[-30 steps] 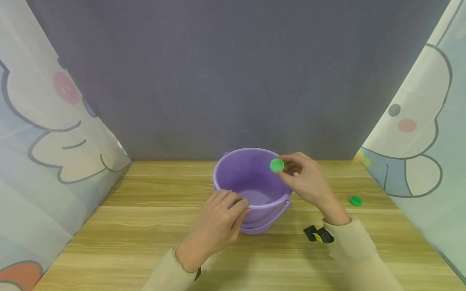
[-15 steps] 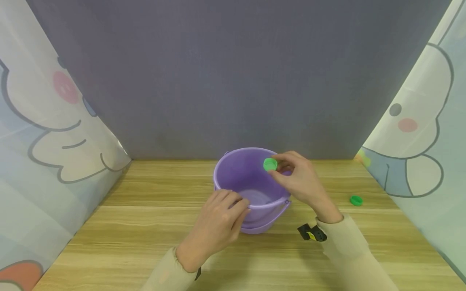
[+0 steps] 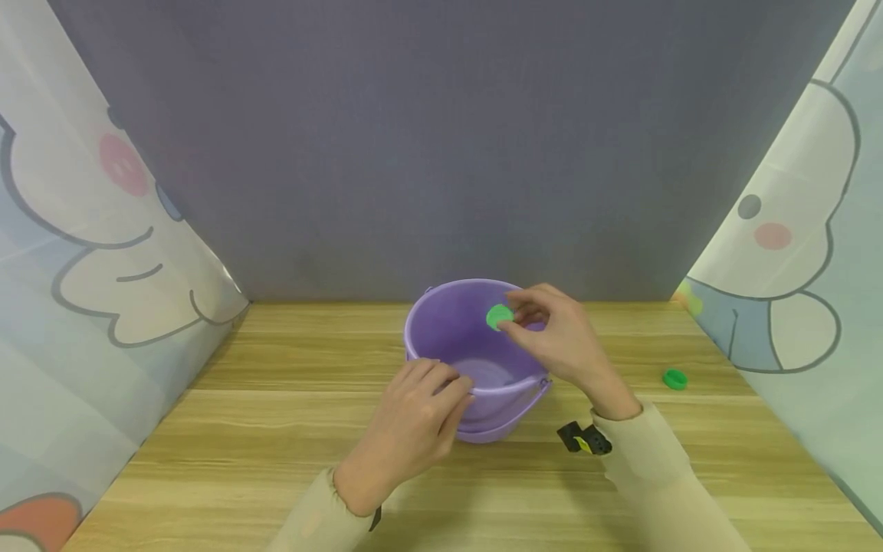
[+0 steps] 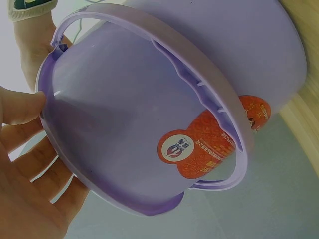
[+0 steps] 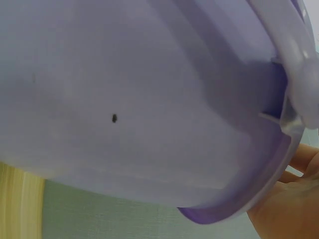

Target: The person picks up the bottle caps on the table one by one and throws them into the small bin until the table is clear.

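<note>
A purple bucket (image 3: 441, 318) stands upright on the table, its inside visible from above. My left hand (image 3: 414, 418) grips the near rim, fingers over the edge and thumb on the outer side, as the left wrist view also shows. Between thumb and fingers, my right hand (image 3: 555, 337) pinches a light green bottle cap (image 3: 500, 317) above the bucket's opening, near the right side of the rim. In the right wrist view the bucket wall (image 5: 124, 99) fills most of the picture, and the cap is hidden. The bucket's handle (image 4: 199, 64) hangs down on the near side.
A darker green bottle cap (image 3: 674, 379) lies on the wooden table (image 3: 276, 429) to the right of the bucket. A grey wall (image 3: 441, 153) stands behind, and cartoon-printed cloths line both sides. An orange label (image 4: 199, 144) is stuck on the bucket's outside.
My right hand has moved left with the light green cap, from the bucket's right rim to over its opening. My left hand and the bucket have stayed in place.
</note>
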`<state>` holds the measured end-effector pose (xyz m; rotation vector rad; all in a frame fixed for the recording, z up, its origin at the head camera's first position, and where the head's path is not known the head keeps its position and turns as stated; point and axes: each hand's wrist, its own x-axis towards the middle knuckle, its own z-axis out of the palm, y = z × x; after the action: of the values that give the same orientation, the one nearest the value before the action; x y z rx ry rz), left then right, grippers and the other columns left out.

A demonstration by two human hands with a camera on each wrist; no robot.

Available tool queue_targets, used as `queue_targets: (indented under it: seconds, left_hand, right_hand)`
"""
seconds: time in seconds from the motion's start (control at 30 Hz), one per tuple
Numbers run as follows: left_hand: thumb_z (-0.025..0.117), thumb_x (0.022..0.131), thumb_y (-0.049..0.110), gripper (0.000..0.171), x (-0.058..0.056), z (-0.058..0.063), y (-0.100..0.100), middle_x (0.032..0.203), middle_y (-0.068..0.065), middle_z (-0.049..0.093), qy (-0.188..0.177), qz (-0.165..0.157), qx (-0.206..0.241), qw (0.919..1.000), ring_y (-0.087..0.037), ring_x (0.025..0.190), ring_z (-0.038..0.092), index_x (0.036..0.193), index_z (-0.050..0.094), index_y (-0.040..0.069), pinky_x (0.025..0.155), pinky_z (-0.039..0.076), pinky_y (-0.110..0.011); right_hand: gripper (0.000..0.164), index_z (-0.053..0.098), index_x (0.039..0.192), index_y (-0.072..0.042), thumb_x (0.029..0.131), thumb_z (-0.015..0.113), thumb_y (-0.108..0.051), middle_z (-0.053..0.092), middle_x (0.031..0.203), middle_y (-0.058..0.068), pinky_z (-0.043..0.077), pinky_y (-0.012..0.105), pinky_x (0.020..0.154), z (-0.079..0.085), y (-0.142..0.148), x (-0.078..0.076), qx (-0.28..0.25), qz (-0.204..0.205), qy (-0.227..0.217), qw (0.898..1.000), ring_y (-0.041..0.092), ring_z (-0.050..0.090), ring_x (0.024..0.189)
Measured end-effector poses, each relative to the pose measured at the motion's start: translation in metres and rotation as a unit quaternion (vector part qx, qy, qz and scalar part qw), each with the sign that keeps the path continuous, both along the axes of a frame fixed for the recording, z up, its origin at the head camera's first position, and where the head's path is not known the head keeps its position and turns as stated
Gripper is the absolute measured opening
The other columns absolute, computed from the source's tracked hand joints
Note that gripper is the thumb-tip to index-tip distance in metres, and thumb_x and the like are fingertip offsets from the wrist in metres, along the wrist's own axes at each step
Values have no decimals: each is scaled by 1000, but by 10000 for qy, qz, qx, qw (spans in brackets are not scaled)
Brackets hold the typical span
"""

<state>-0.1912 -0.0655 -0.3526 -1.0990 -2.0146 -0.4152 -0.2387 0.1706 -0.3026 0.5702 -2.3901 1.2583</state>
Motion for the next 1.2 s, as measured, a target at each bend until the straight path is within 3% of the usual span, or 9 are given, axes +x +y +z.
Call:
queue_targets:
  seconds: [0.3, 0.53, 0.8, 1.13, 1.2]
  left_hand:
    - [66, 96, 17, 9, 1, 1, -1, 93, -1, 66, -113, 9, 13, 9999, -21, 89, 61, 100, 70, 10, 84, 52, -35]
    - [64, 97, 17, 9, 0, 0, -1, 93, -1, 66, -82, -7, 20, 10000, -21, 89, 61, 100, 70, 10, 83, 52, -35]
    - [67, 95, 16, 9, 2, 2, -1, 94, -1, 67, -262, 37, 7, 9996, -21, 91, 61, 100, 71, 10, 86, 52, -36]
    - [65, 96, 18, 9, 0, 1, 0, 94, 0, 66, -77, 20, -11, 10000, -21, 92, 61, 99, 70, 11, 85, 52, -35]
    - [65, 96, 18, 9, 0, 1, -1, 94, 0, 66, -81, 28, -7, 10000, -21, 91, 61, 99, 70, 11, 85, 52, -35]
  right_hand:
    - [31, 72, 113, 2, 85, 80, -9, 69, 104, 9, 60, 39, 81, 0, 1, 0, -89, 114, 93, 9999, 19, 69, 85]
    - [31, 71, 113, 3, 85, 80, -7, 69, 105, 11, 58, 28, 80, 1, 6, 3, -120, 77, 83, 9999, 20, 69, 87]
    - [33, 71, 115, 4, 85, 80, -6, 69, 104, 13, 59, 36, 82, -1, 13, 5, -124, 37, 58, 9999, 21, 69, 88]
    - [33, 71, 115, 3, 85, 80, -8, 70, 108, 14, 59, 40, 84, -1, 25, 9, 145, -169, 135, 9997, 21, 69, 91]
    - [33, 71, 114, 4, 85, 79, -8, 70, 108, 15, 59, 36, 84, -2, 27, 9, 128, -163, 163, 9997, 22, 69, 91]
